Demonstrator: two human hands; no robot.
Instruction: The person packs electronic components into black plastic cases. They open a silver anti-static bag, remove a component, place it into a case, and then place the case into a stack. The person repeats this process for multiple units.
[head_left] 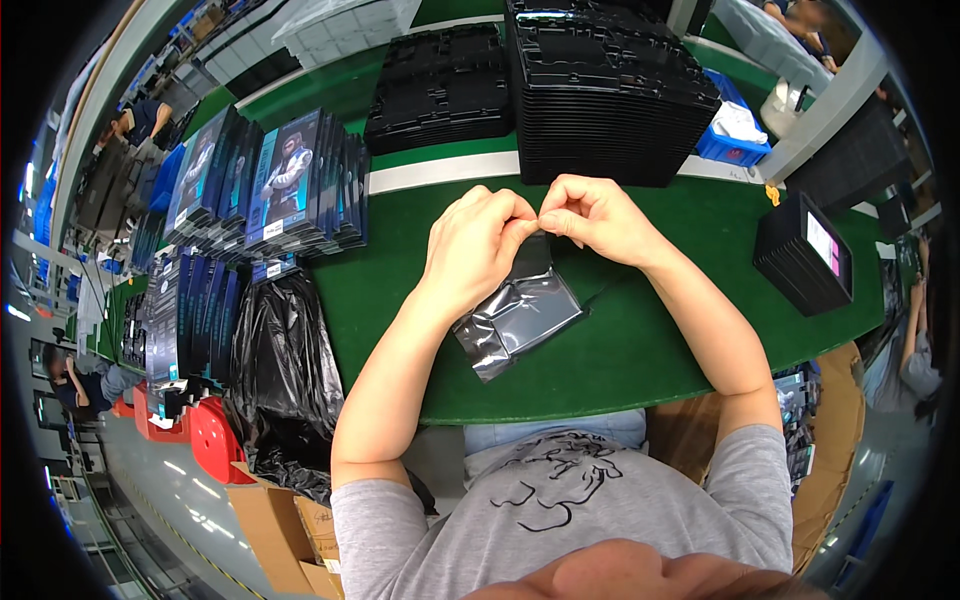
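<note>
Both hands meet above the middle of the green table, their fingertips pinched close together. My left hand [474, 242] is closed at thumb and forefinger. Opposite it, my right hand [600, 222] pinches at the same spot. Whatever sits between the fingertips is too small and covered to name. Just below them a dark strip [531, 257] stretches down toward a flat grey rectangular piece in shiny clear plastic film [535, 312]. The film lies creased on the table, partly behind my left wrist, and its loose end points toward me.
Tall stacks of black plastic trays [610, 110] stand at the back. Printed boxes [290, 180] crowd the left, above a black plastic bag [285, 360]. Dark panels [800, 255] and a blue bin [735, 120] are at right. Cardboard boxes [270, 535] flank me.
</note>
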